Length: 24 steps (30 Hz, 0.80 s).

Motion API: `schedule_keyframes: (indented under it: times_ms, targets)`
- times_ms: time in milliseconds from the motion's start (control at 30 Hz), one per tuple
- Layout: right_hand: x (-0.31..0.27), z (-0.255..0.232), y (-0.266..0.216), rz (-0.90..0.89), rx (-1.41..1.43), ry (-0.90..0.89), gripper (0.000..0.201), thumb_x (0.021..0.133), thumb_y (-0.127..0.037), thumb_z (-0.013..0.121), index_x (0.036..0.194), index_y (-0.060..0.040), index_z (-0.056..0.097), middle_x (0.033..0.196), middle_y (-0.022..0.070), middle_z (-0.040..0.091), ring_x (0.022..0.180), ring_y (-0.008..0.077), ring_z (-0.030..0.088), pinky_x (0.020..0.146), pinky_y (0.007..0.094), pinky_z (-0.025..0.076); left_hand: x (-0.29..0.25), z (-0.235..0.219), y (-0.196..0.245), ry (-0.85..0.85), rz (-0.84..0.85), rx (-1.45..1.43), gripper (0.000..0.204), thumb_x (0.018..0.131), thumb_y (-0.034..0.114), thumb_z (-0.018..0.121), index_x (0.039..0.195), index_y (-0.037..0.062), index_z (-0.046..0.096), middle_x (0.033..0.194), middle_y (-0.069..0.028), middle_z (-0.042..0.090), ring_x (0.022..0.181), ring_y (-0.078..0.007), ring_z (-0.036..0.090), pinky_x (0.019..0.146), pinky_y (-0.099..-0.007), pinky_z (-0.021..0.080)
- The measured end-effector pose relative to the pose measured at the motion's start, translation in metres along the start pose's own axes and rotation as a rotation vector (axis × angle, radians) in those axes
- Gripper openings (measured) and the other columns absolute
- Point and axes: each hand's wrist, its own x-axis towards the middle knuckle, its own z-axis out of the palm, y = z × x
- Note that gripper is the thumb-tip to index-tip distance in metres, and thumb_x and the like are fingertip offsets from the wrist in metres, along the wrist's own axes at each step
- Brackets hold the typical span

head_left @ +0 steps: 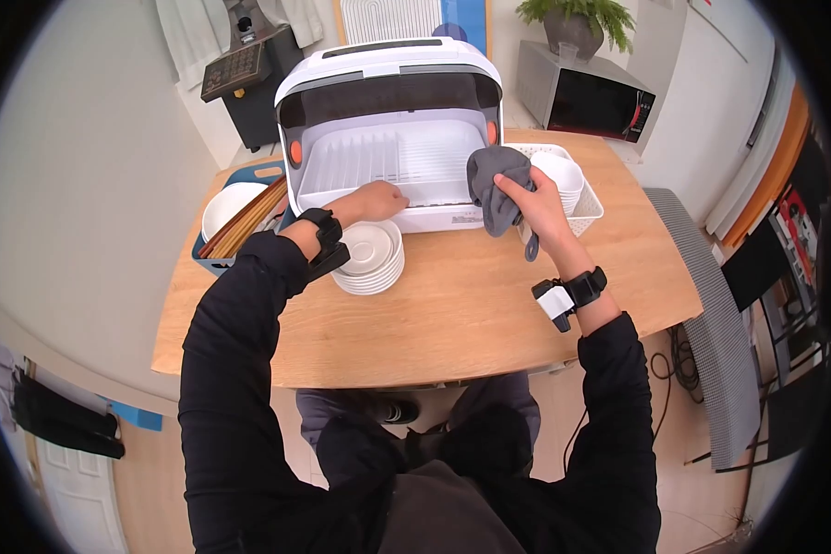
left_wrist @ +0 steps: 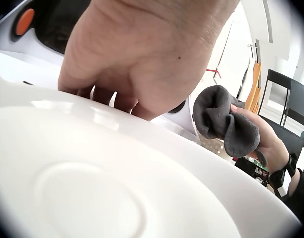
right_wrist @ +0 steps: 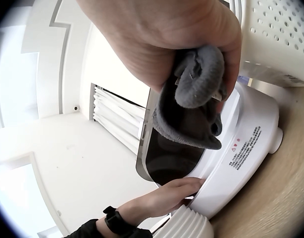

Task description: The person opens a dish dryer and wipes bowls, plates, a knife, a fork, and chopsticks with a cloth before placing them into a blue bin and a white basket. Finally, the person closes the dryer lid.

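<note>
My right hand [head_left: 547, 210] holds a bunched dark grey cloth [head_left: 500, 189] in front of the right side of a white dish cabinet [head_left: 425, 220]. The cloth [right_wrist: 191, 104] hangs in folds below the curled fingers in the right wrist view. At the cabinet's front edge, my left hand [head_left: 376, 200] grips the rim with its fingers bent down. A stack of white plates [head_left: 369, 268] stands just below that hand. The top plate [left_wrist: 92, 173] fills the lower part of the left wrist view and hides the left fingertips. The cabinet's dark lid is raised, and a white rack [head_left: 397, 157] shows inside.
On the left, a blue basket [head_left: 214, 266] holds a white bowl [head_left: 233, 208] and wooden chopsticks [head_left: 249, 222]. A white perforated basket [head_left: 586, 217] with stacked white bowls [head_left: 563, 175] stands at the right. A microwave [head_left: 586, 97] is behind the wooden table [head_left: 462, 314].
</note>
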Motion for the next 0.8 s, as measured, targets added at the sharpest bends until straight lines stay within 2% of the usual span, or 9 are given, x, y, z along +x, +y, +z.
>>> schedule_keyframes:
  times_ms: [200,300,400,500,800]
  targets:
    - [0.001,-0.001,0.0,0.035,-0.006,-0.011,0.035,0.088,-0.023,0.072,0.109,0.0029,0.063,0.097,0.0072,0.068,0.086,0.012,0.063,0.077,0.0261,0.05,-0.012,-0.011,0.005,-0.078,-0.119,-0.102,0.052,0.094,0.043,0.056,0.107,-0.0063,0.069,0.105,-0.0214,0.068,0.097,-0.0317,0.063,0.086,-0.0389,0.048]
    - [-0.001,0.0,-0.004,0.032,0.026,-0.015,0.034,0.088,-0.022,0.072,0.109,0.0027,0.063,0.097,0.0072,0.068,0.086,0.0119,0.063,0.077,0.026,0.05,-0.012,-0.01,0.001,-0.094,-0.125,-0.185,0.053,0.093,0.043,0.058,0.107,-0.0066,0.069,0.108,-0.0194,0.068,0.099,-0.0283,0.062,0.086,-0.0377,0.047]
    - [0.0,0.0,-0.003,0.035,0.026,-0.016,0.033,0.088,-0.022,0.071,0.109,0.0026,0.063,0.097,0.0071,0.068,0.085,0.0117,0.063,0.076,0.0258,0.05,-0.01,-0.011,-0.003,-0.098,-0.106,-0.247,0.045,0.095,0.04,0.06,0.109,-0.0023,0.069,0.101,-0.0109,0.068,0.093,-0.0197,0.059,0.082,-0.0338,0.046]
    - [-0.001,-0.001,-0.006,0.072,0.009,-0.049,0.036,0.089,-0.023,0.071,0.113,0.0026,0.061,0.105,0.0081,0.067,0.093,0.0125,0.063,0.083,0.0267,0.051,-0.009,-0.012,-0.001,-0.096,-0.118,-0.234,0.041,0.094,0.036,0.063,0.109,-0.0013,0.07,0.099,-0.0109,0.068,0.093,-0.0187,0.059,0.082,-0.0324,0.046]
    - [0.002,0.002,-0.003,0.037,0.003,0.0,0.033,0.089,-0.022,0.071,0.11,0.0025,0.063,0.097,0.0071,0.068,0.085,0.0118,0.063,0.076,0.0257,0.05,-0.011,-0.009,-0.002,0.016,-0.017,-0.225,0.032,0.093,0.031,0.068,0.098,-0.0002,0.072,0.094,-0.0103,0.069,0.088,-0.019,0.061,0.078,-0.0327,0.048]
